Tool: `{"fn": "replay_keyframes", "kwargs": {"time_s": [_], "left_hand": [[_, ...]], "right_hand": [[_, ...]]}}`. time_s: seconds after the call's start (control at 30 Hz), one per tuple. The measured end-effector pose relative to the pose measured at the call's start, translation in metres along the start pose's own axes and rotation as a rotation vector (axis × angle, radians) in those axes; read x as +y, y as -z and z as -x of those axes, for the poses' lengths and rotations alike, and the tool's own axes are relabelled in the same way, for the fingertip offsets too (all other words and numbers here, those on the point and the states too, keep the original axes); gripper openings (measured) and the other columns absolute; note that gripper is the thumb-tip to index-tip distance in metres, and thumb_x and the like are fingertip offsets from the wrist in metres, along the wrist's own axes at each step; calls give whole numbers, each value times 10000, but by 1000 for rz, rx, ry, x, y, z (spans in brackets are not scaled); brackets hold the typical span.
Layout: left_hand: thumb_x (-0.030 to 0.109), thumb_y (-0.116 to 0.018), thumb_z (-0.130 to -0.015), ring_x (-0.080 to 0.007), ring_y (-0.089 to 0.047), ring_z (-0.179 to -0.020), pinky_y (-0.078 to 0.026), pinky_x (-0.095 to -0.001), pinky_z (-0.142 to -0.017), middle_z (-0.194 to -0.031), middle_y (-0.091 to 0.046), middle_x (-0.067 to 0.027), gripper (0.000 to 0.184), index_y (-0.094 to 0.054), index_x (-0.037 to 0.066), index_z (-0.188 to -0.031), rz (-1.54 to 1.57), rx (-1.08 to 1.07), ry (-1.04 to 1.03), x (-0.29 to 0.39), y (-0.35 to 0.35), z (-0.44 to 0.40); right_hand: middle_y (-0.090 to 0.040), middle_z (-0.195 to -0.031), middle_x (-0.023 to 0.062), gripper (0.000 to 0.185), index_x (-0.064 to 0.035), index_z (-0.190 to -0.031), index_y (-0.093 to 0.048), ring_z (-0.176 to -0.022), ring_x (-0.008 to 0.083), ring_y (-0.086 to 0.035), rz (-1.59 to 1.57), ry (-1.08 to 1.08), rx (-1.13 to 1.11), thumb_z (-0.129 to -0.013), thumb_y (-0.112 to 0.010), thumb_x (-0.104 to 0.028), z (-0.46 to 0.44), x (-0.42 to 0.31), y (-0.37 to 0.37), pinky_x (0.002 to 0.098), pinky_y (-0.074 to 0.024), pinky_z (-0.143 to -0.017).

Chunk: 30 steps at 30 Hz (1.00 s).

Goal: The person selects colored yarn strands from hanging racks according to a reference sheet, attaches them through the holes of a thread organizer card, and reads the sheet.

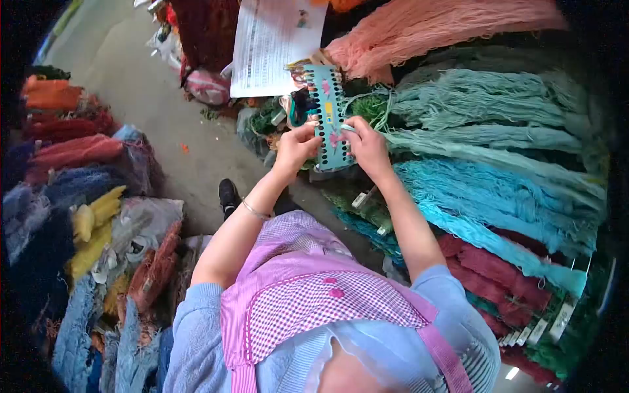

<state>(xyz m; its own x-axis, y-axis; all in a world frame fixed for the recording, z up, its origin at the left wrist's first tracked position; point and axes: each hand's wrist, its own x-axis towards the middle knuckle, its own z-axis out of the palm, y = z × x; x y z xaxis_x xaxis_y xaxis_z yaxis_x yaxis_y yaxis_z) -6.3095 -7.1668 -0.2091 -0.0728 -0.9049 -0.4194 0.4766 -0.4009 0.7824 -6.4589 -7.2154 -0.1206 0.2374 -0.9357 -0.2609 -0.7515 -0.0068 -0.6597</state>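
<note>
At upper centre, the left hand (298, 150) is pinching a card (329, 98), the right hand (368, 148) pinching pale yarn (348, 128).

Your left hand (297, 150) holds a punched card (329, 112) by its left edge; your right hand (368, 148) pinches pale yarn (349, 128) opposite.

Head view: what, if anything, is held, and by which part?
A teal punched card, by its lower side edges: left hand at left, right hand at right, apparently with pale green yarn.
</note>
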Motion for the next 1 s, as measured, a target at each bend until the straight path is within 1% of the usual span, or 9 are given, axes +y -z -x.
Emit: {"fn": "replay_keyframes", "kwargs": {"time_s": [0.1,0.13,0.23,0.3,0.37,0.6,0.67,0.93,1.0], "left_hand": [[77,-611,-830,-44,-498,-601,-395,-198,-548,-687,-559,32,135,-634,20,-950,-16,-3,-33,-4,1,4],[84,-606,-839,-43,-507,-627,-407,-199,-565,-729,-571,24,138,-626,8,-953,23,-20,-40,-1,-1,7],[90,-589,-857,-50,-516,-643,-429,-211,-582,-776,-583,12,172,-616,-10,-993,-255,-48,-173,-15,5,1],[94,-570,-873,-68,-546,-667,-467,-222,-606,-804,-585,6,207,-601,-27,-1038,-153,-23,-154,-15,1,1],[99,-556,-884,-83,-579,-679,-501,-229,-612,-803,-599,-3,224,-600,-30,-1062,-91,2,-157,-15,0,-1],[122,-565,-878,-104,-609,-664,-523,-239,-597,-821,-641,-60,230,-611,-30,-1045,33,-8,64,-5,1,-8],[144,-572,-869,-107,-611,-656,-520,-232,-606,-849,-655,-88,231,-612,-40,-1003,116,47,124,-5,11,-2],[169,-585,-863,-112,-603,-638,-503,-231,-610,-880,-656,-58,218,-587,-10,-987,267,37,173,-8,26,7],[135,-564,-855,-91,-555,-591,-451,-216,-550,-849,-639,-37,187,-582,11,-995,613,-24,117,-14,28,8]], "right_hand": [[-626,-668,79,120,-18,-825,-594,-538,171,-584,-177,103,43,-800,-629,-129,-21,37,-31,293,-446,-521],[-629,-689,73,111,-16,-815,-609,-589,167,-598,-200,-35,-25,-787,-640,-119,-18,19,-28,297,-454,-548],[-612,-714,103,106,-19,-815,-597,-625,217,-607,18,163,115,-765,-639,-102,-14,21,-44,326,-465,-570],[-605,-782,121,138,-27,-846,-594,-670,254,-612,186,358,199,-754,-646,-115,-10,30,-48,357,-478,-597],[-598,-831,126,190,-23,-875,-588,-723,277,-612,165,362,173,-741,-665,-133,-4,22,-44,380,-484,-629],[-613,-779,97,243,-28,-900,-581,-657,221,-622,65,182,44,-718,-690,-147,0,12,-36,317,-494,-580],[-600,-786,39,252,-7,-975,-561,-728,54,-565,-104,-21,-13,-750,-663,-64,0,14,-34,223,-462,-671],[-596,-828,13,288,14,-1025,-541,-755,56,-556,-200,-7,-96,-774,-654,-71,0,27,-29,209,-458,-699],[-645,-752,51,266,-25,-956,-602,-680,119,-614,-125,22,-10,-730,-683,-141,-1,30,-27,269,-490,-643]]}}
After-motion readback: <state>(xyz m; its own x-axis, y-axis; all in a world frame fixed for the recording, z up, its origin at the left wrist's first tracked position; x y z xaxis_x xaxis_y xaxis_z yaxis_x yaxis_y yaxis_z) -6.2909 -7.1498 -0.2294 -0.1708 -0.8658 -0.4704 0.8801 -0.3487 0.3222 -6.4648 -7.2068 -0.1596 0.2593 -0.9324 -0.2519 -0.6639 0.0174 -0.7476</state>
